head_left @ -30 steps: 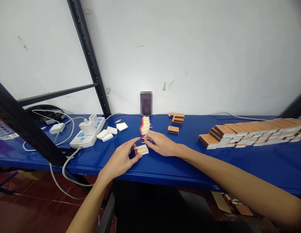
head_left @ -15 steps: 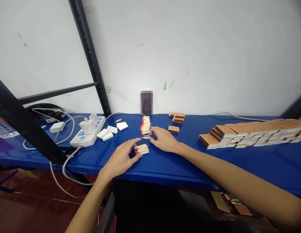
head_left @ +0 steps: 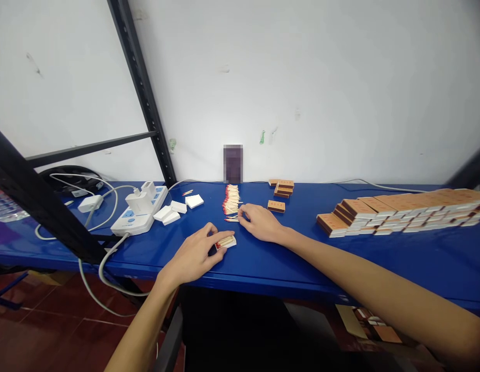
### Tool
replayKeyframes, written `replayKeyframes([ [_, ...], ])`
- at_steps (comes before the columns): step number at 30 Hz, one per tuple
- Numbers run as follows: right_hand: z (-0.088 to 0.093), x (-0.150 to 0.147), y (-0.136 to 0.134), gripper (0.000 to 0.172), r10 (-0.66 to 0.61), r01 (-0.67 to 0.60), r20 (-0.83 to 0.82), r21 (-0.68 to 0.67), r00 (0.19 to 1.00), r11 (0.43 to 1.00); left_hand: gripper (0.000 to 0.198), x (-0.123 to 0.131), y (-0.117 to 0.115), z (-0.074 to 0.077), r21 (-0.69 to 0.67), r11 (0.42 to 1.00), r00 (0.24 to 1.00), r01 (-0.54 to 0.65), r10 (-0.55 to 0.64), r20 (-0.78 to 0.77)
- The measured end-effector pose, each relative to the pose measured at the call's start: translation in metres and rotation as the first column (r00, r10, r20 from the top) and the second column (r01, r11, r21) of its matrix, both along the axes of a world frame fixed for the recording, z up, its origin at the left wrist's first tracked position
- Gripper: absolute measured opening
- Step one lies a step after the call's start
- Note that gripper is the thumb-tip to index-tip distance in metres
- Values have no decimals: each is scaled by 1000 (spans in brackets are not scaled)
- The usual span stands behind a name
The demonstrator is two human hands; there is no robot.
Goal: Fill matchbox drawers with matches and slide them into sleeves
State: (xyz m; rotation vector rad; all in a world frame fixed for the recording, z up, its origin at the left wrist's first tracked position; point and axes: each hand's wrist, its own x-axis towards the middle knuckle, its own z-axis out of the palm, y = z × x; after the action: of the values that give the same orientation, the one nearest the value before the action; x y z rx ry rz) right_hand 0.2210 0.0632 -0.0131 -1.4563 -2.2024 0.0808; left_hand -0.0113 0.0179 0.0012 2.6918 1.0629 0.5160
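Observation:
A small white matchbox tray (head_left: 231, 243) holding red-tipped matches lies near the front of the blue table. My left hand (head_left: 195, 253) is closed round its left end, with a finger stretched over the matches and the thumb along the near side. Beyond the tray, a long heap of matches (head_left: 232, 199) runs toward the wall, red heads to the left. My right hand (head_left: 259, 222) is curled with its fingertips at the near right end of this heap, by a few loose matches (head_left: 232, 219). What sits between those fingertips is hidden.
Several white trays (head_left: 170, 212) and a few stray matches (head_left: 187, 192) lie at left, beside a power strip (head_left: 139, 214) with cables. Matchboxes (head_left: 276, 206) lie behind my right hand. A long stack of matchboxes (head_left: 395, 209) stands at right. A black shelf post (head_left: 142, 88) rises at left.
My left hand's finger has moved from beyond the tray's far edge to over the matches in it. My right hand stays at the heap, almost unmoved.

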Motion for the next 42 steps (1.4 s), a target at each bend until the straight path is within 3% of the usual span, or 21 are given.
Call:
replayKeyframes([
  [4,2,0,-2,13,29,-28,-60,20,998,999,37,1,0,1,-18,1000,998,-8,9,62],
  [10,6,-6,-9,6,257,-245,-210,82,943,966,35,0,1,-4,-24,997,982,-77,80,173],
  [17,10,-10,-19,8,393,-398,-163,5,905,918,48,1,1,-5,-57,993,975,-104,113,191],
  [20,10,-10,-18,11,339,-347,-187,-12,922,938,41,1,0,-2,-28,998,984,-63,67,165],
  [23,7,-7,-12,11,201,-200,-196,24,960,979,33,1,0,0,-18,999,990,-34,36,134],
  [28,1,-1,-2,6,39,-38,-92,19,995,999,31,0,0,-1,-24,999,992,-23,26,124],
  [42,-4,3,2,19,96,-96,-13,-44,995,994,33,1,-1,1,-16,999,992,-49,51,113],
])
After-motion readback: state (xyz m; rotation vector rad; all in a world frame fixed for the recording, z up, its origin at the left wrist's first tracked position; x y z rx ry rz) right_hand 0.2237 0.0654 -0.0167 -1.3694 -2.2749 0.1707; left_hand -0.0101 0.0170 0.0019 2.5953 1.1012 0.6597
